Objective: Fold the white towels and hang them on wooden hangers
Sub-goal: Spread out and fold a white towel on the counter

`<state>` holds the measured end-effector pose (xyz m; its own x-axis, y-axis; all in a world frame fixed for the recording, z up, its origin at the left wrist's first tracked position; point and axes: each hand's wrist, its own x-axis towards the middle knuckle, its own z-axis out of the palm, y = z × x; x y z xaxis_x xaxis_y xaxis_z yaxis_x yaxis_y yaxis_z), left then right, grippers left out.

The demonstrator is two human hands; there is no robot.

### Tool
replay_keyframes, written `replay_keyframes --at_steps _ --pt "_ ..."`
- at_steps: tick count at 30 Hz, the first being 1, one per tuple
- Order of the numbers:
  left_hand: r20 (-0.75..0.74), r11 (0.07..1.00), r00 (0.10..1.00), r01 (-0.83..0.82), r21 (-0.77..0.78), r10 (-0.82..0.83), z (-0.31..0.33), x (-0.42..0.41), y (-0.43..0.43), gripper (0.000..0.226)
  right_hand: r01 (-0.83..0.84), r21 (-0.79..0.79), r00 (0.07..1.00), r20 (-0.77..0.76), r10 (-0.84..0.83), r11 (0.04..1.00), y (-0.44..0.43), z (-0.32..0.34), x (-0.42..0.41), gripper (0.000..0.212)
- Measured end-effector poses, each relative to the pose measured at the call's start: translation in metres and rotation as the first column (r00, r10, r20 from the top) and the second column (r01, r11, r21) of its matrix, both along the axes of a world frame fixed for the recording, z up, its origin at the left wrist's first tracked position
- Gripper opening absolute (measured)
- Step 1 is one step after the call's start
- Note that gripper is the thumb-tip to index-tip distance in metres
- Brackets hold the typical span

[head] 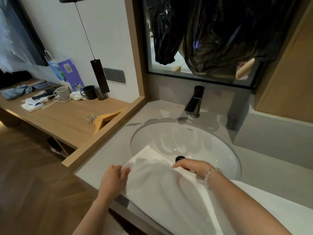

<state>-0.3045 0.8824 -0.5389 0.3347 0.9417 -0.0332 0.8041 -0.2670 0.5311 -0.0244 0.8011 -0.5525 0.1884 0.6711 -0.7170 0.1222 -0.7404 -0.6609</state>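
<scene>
White cloth fills the foreground: a towel point(160, 184) lies draped over the near rim of a round sink point(220, 150) and down the front of the grey surface point(116, 146) around it. The left hand point(113, 177) holds the towel's left edge, its grip closed on the fabric with the fingers curled over the hem. The right hand point(194, 167), a beaded bracelet point(210, 173) at its wrist, holds the opposite edge over the basin, fingertips pinched down on the fold. More white cloth point(279, 211) shows under the right forearm at the lower right; whether it is a second towel cannot be told.

Just beyond the right hand's fingers sits the dark drain point(179, 158), partly hidden by them. A dark faucet point(194, 102) stands at the basin's far rim.

To the left, beyond a wooden ledge, the wooden hangers point(105, 118) lie stacked on a lower wooden surface point(64, 121), well apart from the towel, their metal hooks pointing left. Farther along that surface stand a pale mug point(62, 93) and a dark mug point(89, 92), near crumpled tissue, packets and a blue paper bag point(67, 73) leaning against the wall. A black pendant lamp point(100, 77) hangs in front of a grey socket panel point(114, 77). Above the faucet, black plastic sheeting point(220, 31) covers most of a dark-framed pane.
</scene>
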Motion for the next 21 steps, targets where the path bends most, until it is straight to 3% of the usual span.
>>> replay_keyframes --at_steps 4,8,12,21 --pt "-0.02 0.999 1.0 0.0 0.042 0.001 -0.002 -0.001 -0.003 0.032 0.029 0.076 0.979 -0.205 -0.013 0.997 0.008 0.021 -0.001 0.017" --pt "-0.035 0.999 0.999 -0.012 0.037 0.014 -0.004 -0.003 0.0 0.035 0.01 0.072 0.914 -0.405 0.02 0.997 0.018 0.032 0.011 0.024" --pt "-0.024 0.999 1.0 -0.017 0.028 0.018 -0.006 -0.004 0.001 0.036 -0.145 -0.022 0.929 -0.347 0.129 0.989 0.016 0.022 0.019 0.028" --pt "0.065 0.999 0.998 -0.013 -0.033 0.015 -0.003 -0.003 -0.001 0.033 -0.059 -0.058 0.907 -0.419 0.029 0.997 0.008 0.029 0.028 0.04"
